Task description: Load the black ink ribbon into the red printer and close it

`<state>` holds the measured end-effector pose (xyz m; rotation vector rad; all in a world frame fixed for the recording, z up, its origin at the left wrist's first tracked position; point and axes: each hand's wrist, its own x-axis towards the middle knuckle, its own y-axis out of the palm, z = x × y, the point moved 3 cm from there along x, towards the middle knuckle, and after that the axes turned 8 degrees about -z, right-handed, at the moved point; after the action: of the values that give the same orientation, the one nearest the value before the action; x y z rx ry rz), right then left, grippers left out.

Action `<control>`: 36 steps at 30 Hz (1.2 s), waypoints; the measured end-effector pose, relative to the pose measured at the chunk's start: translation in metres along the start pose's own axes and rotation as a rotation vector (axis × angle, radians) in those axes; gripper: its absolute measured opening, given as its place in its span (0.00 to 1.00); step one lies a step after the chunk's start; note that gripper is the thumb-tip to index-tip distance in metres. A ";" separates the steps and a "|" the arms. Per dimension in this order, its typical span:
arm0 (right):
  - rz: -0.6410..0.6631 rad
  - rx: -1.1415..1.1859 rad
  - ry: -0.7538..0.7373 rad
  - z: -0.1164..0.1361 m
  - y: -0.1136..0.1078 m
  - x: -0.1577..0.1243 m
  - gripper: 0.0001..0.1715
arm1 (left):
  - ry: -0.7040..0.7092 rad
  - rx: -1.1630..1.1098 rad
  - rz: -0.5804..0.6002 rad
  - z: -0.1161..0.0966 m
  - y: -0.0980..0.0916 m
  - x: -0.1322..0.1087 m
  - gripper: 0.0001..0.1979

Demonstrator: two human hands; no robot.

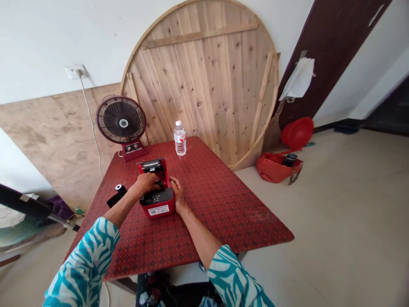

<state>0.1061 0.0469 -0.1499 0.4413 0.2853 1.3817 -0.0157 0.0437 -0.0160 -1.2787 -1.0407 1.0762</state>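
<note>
A red and black label printer [161, 209] stands on the red patterned table [220, 204] with its lid raised. My left hand [147, 182] reaches over it from the left, its fingers curled down inside the compartment. The fingertips are partly hidden there, and what they pinch cannot be made out. Against the printer's right side, my right hand [177, 192] wraps round the casing and steadies it. Just left of my left forearm lies a black roll with a white core [119, 188], a flat black piece beside it.
A dark red fan [122, 121] stands at the table's back left, a clear water bottle [180, 140] at the back. A large round wooden board [204, 81] leans on the wall. On the floor to the right lie a red bag [271, 168] and red basin [297, 133].
</note>
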 end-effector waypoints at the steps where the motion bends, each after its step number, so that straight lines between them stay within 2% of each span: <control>1: -0.001 -0.001 0.000 0.001 0.000 0.000 0.22 | 0.001 0.008 0.012 -0.002 0.003 0.003 0.10; 5: -0.003 -0.003 0.003 0.002 0.000 -0.001 0.22 | 0.018 0.000 0.033 -0.005 0.009 0.011 0.08; 8: -0.001 0.001 0.004 0.001 0.000 -0.001 0.22 | 0.048 -0.045 0.026 0.001 0.002 0.004 0.09; 10: 0.001 0.003 0.002 0.001 0.000 -0.001 0.22 | 0.072 -0.119 -0.018 0.008 -0.005 -0.009 0.11; 13: 0.005 -0.002 0.001 0.003 0.000 -0.002 0.22 | 0.089 -0.363 -0.117 0.017 -0.015 -0.037 0.18; 16: 0.000 -0.012 0.008 0.006 0.000 -0.004 0.23 | 0.092 -0.514 -0.114 0.019 -0.012 -0.062 0.19; 19: 0.010 0.002 0.015 0.009 0.000 -0.005 0.24 | 0.092 -0.525 -0.133 0.015 -0.004 -0.072 0.17; 24: 0.016 0.004 0.019 0.007 0.001 -0.004 0.24 | 0.058 -0.474 -0.244 0.011 -0.002 -0.068 0.14; 30: 0.000 0.001 -0.004 0.005 0.001 -0.002 0.23 | 0.300 -0.331 -0.518 -0.004 -0.005 -0.088 0.12; 36: 0.008 -0.010 -0.006 0.006 0.000 -0.003 0.24 | 0.358 -0.300 -0.660 -0.013 0.010 -0.112 0.11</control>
<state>0.1085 0.0432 -0.1445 0.4388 0.2715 1.3885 -0.0257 -0.0685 -0.0256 -1.1710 -1.2450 0.1869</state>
